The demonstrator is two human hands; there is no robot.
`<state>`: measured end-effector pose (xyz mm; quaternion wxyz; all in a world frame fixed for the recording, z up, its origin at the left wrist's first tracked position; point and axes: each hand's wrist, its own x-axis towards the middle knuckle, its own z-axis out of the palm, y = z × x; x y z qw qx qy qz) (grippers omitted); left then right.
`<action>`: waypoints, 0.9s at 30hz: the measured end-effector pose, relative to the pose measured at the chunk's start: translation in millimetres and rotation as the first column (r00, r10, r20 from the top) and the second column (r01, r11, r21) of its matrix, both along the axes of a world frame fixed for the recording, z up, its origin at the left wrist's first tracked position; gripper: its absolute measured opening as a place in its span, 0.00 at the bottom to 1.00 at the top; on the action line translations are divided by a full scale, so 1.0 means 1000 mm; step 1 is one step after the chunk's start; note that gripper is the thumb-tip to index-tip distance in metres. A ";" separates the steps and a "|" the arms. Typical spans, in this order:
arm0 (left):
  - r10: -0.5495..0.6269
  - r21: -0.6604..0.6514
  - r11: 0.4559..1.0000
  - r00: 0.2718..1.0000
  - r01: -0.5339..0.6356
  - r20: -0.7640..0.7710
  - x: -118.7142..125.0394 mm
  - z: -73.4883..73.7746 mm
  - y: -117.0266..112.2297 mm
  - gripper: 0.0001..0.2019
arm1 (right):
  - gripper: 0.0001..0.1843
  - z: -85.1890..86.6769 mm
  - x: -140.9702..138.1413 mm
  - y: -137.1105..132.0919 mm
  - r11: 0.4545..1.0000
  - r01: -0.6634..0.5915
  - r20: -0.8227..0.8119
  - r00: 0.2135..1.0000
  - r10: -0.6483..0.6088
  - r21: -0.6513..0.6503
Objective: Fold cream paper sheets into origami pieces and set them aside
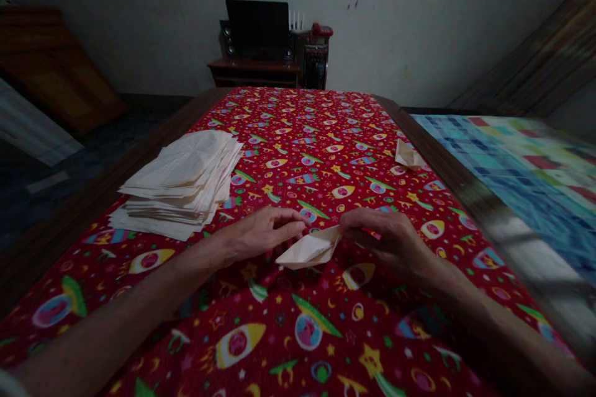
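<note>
A folded cream paper piece (310, 249) lies on the red patterned cloth (298, 136) between my hands. My right hand (386, 239) pinches its right corner with closed fingers. My left hand (261, 232) rests just left of it, fingers drawn together with the tips at the paper's upper left edge. A thick stack of cream paper sheets (181, 183) sits to the left of my left hand. A second small folded paper (408, 156) lies near the right edge of the cloth.
The cloth covers a dark wooden table (158, 136). A checked blue and multicoloured surface (512, 167) lies to the right. Against the far wall stands a low cabinet (254, 71) with a dark screen, speakers and a red object.
</note>
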<state>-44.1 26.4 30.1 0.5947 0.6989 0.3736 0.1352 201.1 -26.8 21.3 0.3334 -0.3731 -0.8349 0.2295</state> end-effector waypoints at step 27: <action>0.334 0.463 0.845 0.940 -0.267 -0.067 0.018 0.001 -0.018 0.12 | 0.19 -0.005 -0.030 -0.007 0.812 0.314 0.112 0.948 -0.299 -0.491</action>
